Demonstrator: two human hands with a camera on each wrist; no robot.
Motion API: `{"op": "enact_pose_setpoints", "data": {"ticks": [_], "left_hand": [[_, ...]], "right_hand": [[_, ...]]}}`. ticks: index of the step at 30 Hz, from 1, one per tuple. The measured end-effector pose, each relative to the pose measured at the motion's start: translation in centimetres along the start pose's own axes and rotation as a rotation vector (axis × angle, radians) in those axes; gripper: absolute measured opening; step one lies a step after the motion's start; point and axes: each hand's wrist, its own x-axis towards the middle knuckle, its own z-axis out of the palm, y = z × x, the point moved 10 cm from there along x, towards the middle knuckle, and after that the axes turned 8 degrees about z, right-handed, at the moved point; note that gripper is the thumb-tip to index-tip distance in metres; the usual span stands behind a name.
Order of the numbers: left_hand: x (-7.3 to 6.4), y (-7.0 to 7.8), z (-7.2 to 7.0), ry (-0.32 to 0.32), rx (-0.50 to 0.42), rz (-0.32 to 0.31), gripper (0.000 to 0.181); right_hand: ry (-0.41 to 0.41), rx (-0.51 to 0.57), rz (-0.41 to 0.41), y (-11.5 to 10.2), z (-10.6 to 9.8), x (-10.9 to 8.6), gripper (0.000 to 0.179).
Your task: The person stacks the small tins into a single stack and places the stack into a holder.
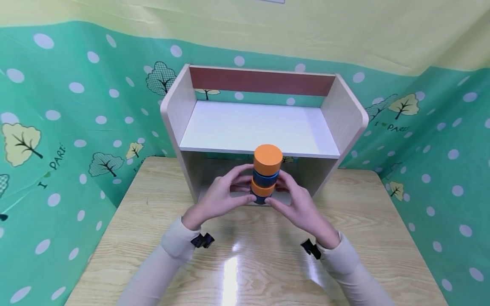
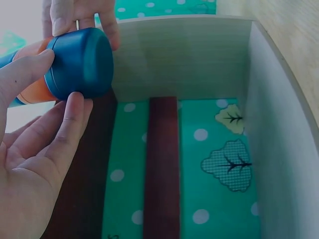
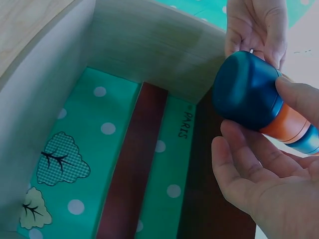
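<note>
Both hands hold one upright cylinder (image 1: 268, 159) between them, banded in orange and dark blue, with a wide orange top. Its blue rounded base (image 2: 84, 62) shows in the left wrist view. My left hand (image 1: 220, 197) grips it from the left, thumb at the front near the bottom and fingers farther back. From the other side my right hand (image 1: 300, 206) grips it the same way. Some fingertips are hidden behind the cylinder. In the head view it overlaps the front edge of a two-level shelf unit (image 1: 252, 127), at the opening of the lower compartment.
The shelf unit has pale side panels (image 1: 346, 110) and a dark red back rail (image 1: 260, 80). It stands on a wood-grain table (image 1: 264, 263). A green dotted curtain (image 1: 69, 127) with printed trees surrounds the table at the back and sides.
</note>
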Motion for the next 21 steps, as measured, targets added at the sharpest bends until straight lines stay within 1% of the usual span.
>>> {"op": "enact_pose_setpoints", "data": {"ticks": [7,12,21], "left_hand": [[0.5,0.8,-0.5,0.002,0.009,0.007,0.077],[0.7,1.2,-0.8,0.003,0.026,0.019,0.076],[1.4,2.1,-1.5,0.015,0.020,0.068,0.075]], "right_hand": [[0.008,0.006,-0.037,-0.8,-0.5,0.3,0.078],[0.014,-0.009,-0.044,-1.0,-0.8,0.6,0.079],[0.024,-0.006,-0.056,-1.6,-1.4,1.3,0.080]]}}
